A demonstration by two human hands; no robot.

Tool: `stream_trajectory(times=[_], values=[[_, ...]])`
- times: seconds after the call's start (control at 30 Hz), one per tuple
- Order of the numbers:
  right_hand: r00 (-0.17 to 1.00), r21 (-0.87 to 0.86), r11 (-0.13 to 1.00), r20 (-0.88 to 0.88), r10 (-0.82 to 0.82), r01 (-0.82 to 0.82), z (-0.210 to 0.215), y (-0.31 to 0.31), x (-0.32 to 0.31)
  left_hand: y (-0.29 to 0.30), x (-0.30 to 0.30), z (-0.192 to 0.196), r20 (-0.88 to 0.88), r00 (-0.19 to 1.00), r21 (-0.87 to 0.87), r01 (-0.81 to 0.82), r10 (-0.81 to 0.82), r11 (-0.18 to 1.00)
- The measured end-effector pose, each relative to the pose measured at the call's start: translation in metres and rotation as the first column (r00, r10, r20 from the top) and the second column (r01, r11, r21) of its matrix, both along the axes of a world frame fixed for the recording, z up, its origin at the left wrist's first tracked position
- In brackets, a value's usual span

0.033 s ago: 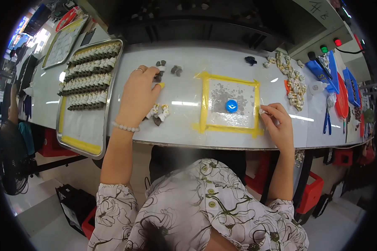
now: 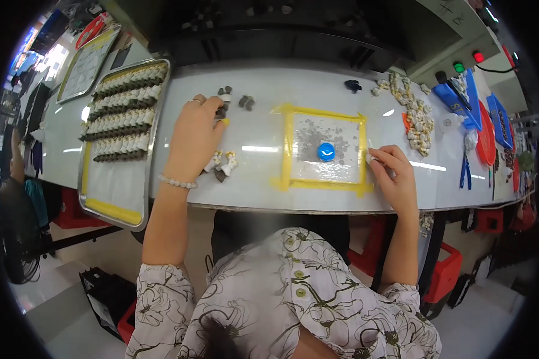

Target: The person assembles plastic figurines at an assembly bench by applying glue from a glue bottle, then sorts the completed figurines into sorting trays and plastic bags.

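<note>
You are reaching forward with your left hand (image 2: 193, 139), and its fingertips are closing on a small dark grey piece (image 2: 221, 112) at the near edge of a loose cluster of dark grey and white parts (image 2: 234, 99) lying on the white worktable (image 2: 257, 84); the fingers are curling together around that piece, pinching it rather than spreading flat. Just under the heel of this hand, toward you, a pair of small white-and-brown figurine pieces (image 2: 221, 163) is lying on the table, not touching the hand as far as the view is showing. Out beyond your left wrist (the one wearing a pale bead bracelet (image 2: 176, 182)) a long metal tray (image 2: 117, 197) is sitting with four rows of small white and dark pieces (image 2: 123, 111) lined up in it. Your right hand (image 2: 395, 176) is resting at the right border of a square outlined in yellow tape (image 2: 287, 149), thumb and forefinger pressing together on a tiny white piece (image 2: 370, 158). Just left of that pinch, inside the square, a round blue cap (image 2: 326, 151) is lying on a grey speckled patch. Past your right hand, farther from you, a heap of small cream and brown pieces (image 2: 416, 113) is spreading across the table.
</note>
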State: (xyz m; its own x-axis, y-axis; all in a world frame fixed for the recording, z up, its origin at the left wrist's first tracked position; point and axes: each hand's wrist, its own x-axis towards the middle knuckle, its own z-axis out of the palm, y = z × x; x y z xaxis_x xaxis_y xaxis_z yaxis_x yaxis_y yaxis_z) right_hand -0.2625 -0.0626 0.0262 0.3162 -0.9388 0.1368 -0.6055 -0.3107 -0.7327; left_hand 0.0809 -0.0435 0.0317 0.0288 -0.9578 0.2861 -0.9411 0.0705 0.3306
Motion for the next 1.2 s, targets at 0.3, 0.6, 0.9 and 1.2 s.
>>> stream_trajectory(times=[0.3, 0.6, 0.9, 1.2], values=[[0.997, -0.125, 0.992, -0.073, 0.015, -0.024, -0.01, -0.007, -0.007, 0.006, -0.001, 0.003, -0.229, 0.953, 0.124, 0.231, -0.199, 0.965], [0.986, -0.198, 0.978, -0.165, 0.038, -0.07, -0.002, -0.01, 0.001, 0.001, -0.023, 0.002, -0.024, 0.999, 0.178, -0.032, 0.037, 0.984], [0.979, -0.178, 0.962, -0.045, 0.201, -0.206, 0.006, -0.011, 0.046, 0.001, -0.036, -0.003, -0.019, 0.993, 0.087, 0.119, -0.117, 0.989], [0.907, -0.219, 0.898, -0.276, 0.317, -0.381, 0.008, -0.018, 0.061, 0.031, -0.07, -0.002, -1.0, 0.004, 0.03, 0.374, 0.031, 0.927]])
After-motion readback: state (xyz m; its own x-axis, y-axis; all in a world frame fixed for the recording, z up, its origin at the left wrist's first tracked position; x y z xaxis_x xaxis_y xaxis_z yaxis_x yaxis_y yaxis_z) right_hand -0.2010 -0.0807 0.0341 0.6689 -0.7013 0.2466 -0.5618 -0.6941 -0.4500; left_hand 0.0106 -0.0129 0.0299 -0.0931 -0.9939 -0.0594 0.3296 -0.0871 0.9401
